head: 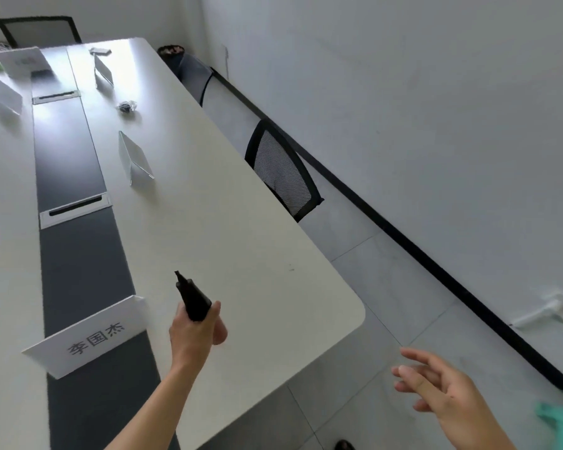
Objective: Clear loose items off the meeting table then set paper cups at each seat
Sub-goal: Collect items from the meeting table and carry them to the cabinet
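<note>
A white name card (85, 336) with black characters stands at the near end of the meeting table (241, 254), beside the table's dark centre strip (78, 254). Just right of it, the left hand (194, 332) grips a black marker (192, 298), tip pointing up, above the tabletop. Farther along lie clear card stands (135, 159) and a small dark bundle (127, 106). A mesh chair (281, 170) sits at the table's edge. The right hand (446, 394) hovers empty over the floor, fingers spread.
</note>
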`<control>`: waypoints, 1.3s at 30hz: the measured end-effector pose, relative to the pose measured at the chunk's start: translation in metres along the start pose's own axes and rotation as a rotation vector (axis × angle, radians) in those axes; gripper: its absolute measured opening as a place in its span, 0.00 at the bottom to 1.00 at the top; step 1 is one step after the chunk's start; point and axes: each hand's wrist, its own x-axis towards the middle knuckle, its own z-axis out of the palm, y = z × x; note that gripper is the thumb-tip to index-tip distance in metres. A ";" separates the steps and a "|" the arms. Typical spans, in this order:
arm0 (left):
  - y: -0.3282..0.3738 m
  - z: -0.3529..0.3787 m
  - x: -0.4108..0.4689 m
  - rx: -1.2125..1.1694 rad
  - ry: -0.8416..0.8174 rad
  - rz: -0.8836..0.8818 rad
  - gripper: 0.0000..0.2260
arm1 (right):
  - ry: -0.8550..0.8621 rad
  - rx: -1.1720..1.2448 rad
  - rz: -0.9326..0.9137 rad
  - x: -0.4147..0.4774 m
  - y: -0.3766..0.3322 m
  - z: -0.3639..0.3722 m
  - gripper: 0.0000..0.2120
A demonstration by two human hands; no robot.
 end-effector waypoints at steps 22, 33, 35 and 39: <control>0.170 0.255 -0.125 -0.040 -0.173 0.369 0.12 | 0.132 0.150 -0.011 0.116 0.059 -0.256 0.08; 0.228 0.350 -0.024 -0.048 -0.058 0.402 0.09 | 0.079 0.118 -0.046 0.278 -0.007 -0.296 0.08; 0.251 0.374 0.003 -0.091 -0.086 0.390 0.09 | 0.087 0.106 -0.055 0.309 -0.030 -0.305 0.08; 0.302 0.413 0.059 -0.111 -0.126 0.418 0.09 | 0.096 0.095 -0.110 0.367 -0.086 -0.320 0.08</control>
